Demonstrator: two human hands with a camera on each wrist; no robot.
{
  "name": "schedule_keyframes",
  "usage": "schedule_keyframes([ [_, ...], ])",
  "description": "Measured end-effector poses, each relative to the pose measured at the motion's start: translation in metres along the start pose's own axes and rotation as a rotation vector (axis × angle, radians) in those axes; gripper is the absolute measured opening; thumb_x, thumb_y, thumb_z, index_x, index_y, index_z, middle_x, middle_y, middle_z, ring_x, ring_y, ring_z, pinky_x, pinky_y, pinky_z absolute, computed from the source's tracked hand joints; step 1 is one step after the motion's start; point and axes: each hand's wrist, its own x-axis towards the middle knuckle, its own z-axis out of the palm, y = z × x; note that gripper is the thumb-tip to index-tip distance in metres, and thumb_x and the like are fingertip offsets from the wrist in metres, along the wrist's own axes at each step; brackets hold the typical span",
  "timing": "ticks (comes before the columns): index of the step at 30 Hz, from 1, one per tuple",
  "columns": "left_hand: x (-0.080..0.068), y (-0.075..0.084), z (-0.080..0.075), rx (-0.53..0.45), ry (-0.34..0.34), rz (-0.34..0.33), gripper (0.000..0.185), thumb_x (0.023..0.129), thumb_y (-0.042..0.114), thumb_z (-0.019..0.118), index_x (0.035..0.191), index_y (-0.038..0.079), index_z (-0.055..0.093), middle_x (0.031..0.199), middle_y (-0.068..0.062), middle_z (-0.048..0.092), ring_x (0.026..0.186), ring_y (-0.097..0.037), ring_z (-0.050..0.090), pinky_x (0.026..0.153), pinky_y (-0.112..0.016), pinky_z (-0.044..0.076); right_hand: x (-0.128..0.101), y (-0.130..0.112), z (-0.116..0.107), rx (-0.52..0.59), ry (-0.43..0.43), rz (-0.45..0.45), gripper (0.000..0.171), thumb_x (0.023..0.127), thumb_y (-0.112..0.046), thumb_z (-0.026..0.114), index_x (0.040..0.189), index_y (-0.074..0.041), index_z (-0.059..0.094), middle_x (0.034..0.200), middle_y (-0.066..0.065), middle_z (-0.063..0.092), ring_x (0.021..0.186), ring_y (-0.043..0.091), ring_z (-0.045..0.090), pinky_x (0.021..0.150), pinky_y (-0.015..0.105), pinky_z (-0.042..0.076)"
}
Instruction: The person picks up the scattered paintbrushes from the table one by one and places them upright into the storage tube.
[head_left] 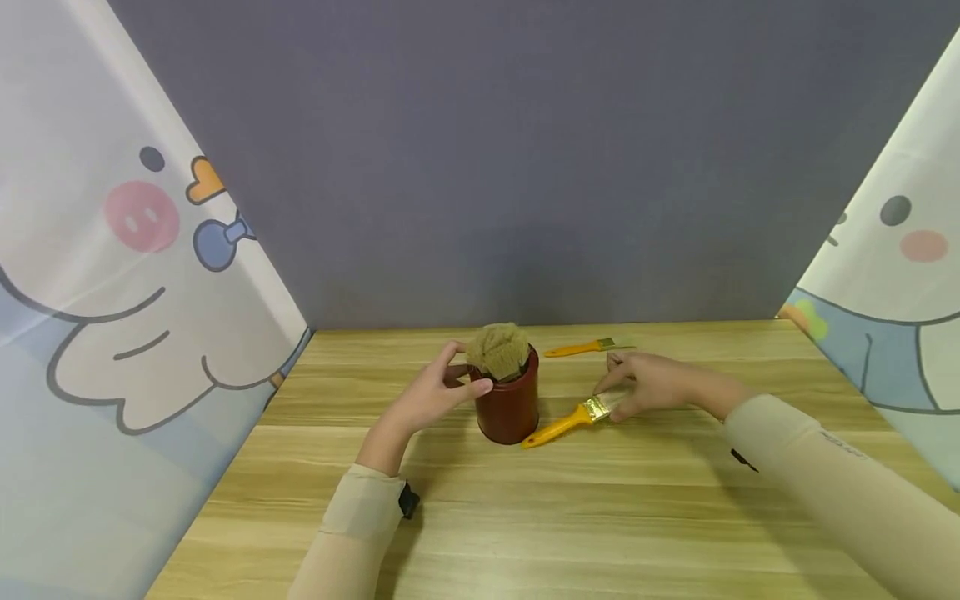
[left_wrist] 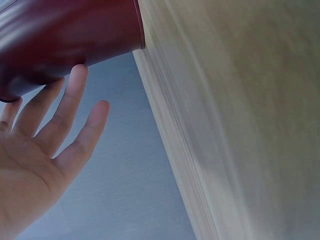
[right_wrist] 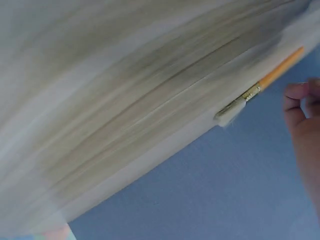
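Observation:
A dark red cylindrical container [head_left: 508, 412] stands upright on the table, with a tan, fluffy-headed brush [head_left: 498, 350] inside it. My left hand [head_left: 431, 398] holds the container near its rim, thumb at the front and fingers behind. In the left wrist view, some fingertips touch the container's wall [left_wrist: 75, 35] while the little finger stands away from it. At the right, my right hand [head_left: 645, 383] pinches the bristle end of a yellow-handled paintbrush [head_left: 562, 427]. The handle tip points toward the container's base. The right wrist view shows that hand's [right_wrist: 305, 120] thumb and finger close together.
A smaller yellow-handled paintbrush [head_left: 577, 348] lies near the back of the wooden table [head_left: 525, 517]; the right wrist view also shows a paintbrush [right_wrist: 255, 92]. A grey wall [head_left: 510, 167] rises behind the table. Cartoon-printed sheets [head_left: 135, 292] hang at both sides.

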Motion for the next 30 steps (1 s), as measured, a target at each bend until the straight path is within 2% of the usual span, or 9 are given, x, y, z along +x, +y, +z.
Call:
schedule_keyframes([
  [3, 0.001, 0.001, -0.001, 0.008, 0.003, 0.003, 0.074, 0.094, 0.056, 0.078, 0.152, 0.029, 0.041, 0.158, -0.020, 0.055, 0.144, -0.038, 0.058, 0.111, -0.060, 0.052, -0.008, -0.006, -0.004, 0.153, 0.116, -0.080, 0.031, 0.086, -0.027, 0.091, 0.115, -0.024, 0.081, 0.099, 0.007, 0.036, 0.091, 0.022, 0.037, 0.071, 0.036, 0.034],
  [5, 0.001, 0.003, -0.001, 0.016, 0.002, 0.006, 0.074, 0.094, 0.056, 0.078, 0.152, 0.028, 0.041, 0.158, -0.020, 0.055, 0.143, -0.038, 0.059, 0.111, -0.060, 0.052, -0.012, -0.011, -0.008, 0.207, 0.191, -0.144, 0.026, 0.087, -0.022, 0.090, 0.112, -0.023, 0.081, 0.101, 0.003, 0.034, 0.088, 0.018, 0.035, 0.070, 0.034, 0.033],
  [11, 0.003, 0.008, 0.000, 0.043, -0.016, 0.015, 0.078, 0.094, 0.059, 0.077, 0.156, 0.029, 0.039, 0.160, -0.020, 0.053, 0.147, -0.039, 0.055, 0.113, -0.060, 0.051, -0.022, -0.032, -0.033, 0.445, 0.337, -0.355, 0.021, 0.091, 0.008, 0.076, 0.106, -0.008, 0.074, 0.106, 0.002, 0.058, 0.093, 0.010, 0.057, 0.078, 0.025, 0.054],
  [14, 0.004, 0.009, 0.000, 0.051, -0.017, 0.018, 0.077, 0.095, 0.058, 0.076, 0.155, 0.029, 0.038, 0.160, -0.020, 0.053, 0.146, -0.040, 0.056, 0.113, -0.060, 0.051, -0.026, -0.048, -0.054, 0.602, 0.409, -0.393, 0.026, 0.094, 0.016, 0.066, 0.110, -0.003, 0.072, 0.103, 0.000, 0.070, 0.086, 0.009, 0.065, 0.073, 0.023, 0.058],
  [17, 0.003, 0.008, -0.001, 0.052, -0.016, 0.018, 0.075, 0.096, 0.057, 0.075, 0.155, 0.028, 0.038, 0.160, -0.020, 0.054, 0.143, -0.040, 0.058, 0.112, -0.060, 0.052, -0.026, -0.065, -0.072, 0.696, 0.462, -0.350, 0.030, 0.098, 0.013, 0.062, 0.117, -0.007, 0.073, 0.097, -0.003, 0.074, 0.079, 0.007, 0.068, 0.070, 0.020, 0.058],
  [22, 0.002, 0.003, 0.000, 0.037, -0.003, 0.016, 0.077, 0.095, 0.058, 0.077, 0.155, 0.028, 0.039, 0.159, -0.021, 0.054, 0.143, -0.041, 0.059, 0.111, -0.060, 0.053, -0.012, -0.087, -0.088, 0.599, 0.458, -0.239, 0.017, 0.099, 0.002, 0.072, 0.114, -0.006, 0.071, 0.094, -0.005, 0.069, 0.069, 0.009, 0.056, 0.064, 0.022, 0.052],
  [24, 0.002, 0.002, 0.000, 0.028, 0.000, 0.013, 0.078, 0.094, 0.058, 0.077, 0.155, 0.029, 0.039, 0.159, -0.021, 0.054, 0.142, -0.040, 0.060, 0.110, -0.059, 0.053, -0.005, -0.096, -0.088, 0.498, 0.439, -0.168, 0.011, 0.099, -0.007, 0.076, 0.103, -0.006, 0.066, 0.081, -0.005, 0.057, 0.063, 0.013, 0.040, 0.060, 0.027, 0.043],
  [27, 0.002, 0.000, 0.000, 0.016, -0.004, 0.006, 0.078, 0.094, 0.059, 0.077, 0.155, 0.030, 0.039, 0.159, -0.019, 0.054, 0.141, -0.039, 0.061, 0.109, -0.058, 0.055, 0.008, -0.108, -0.083, 0.393, 0.395, -0.092, 0.038, 0.099, -0.019, 0.080, 0.085, -0.008, 0.045, 0.072, -0.003, 0.036, 0.062, 0.015, 0.027, 0.062, 0.032, 0.037],
  [30, 0.001, -0.002, 0.000, 0.007, -0.008, 0.007, 0.078, 0.094, 0.060, 0.077, 0.155, 0.031, 0.039, 0.159, -0.018, 0.055, 0.141, -0.039, 0.061, 0.108, -0.058, 0.055, 0.021, -0.117, -0.077, 0.325, 0.369, -0.072, 0.057, 0.098, -0.028, 0.081, 0.082, -0.009, 0.030, 0.074, 0.000, 0.023, 0.064, 0.015, 0.022, 0.064, 0.033, 0.033],
])
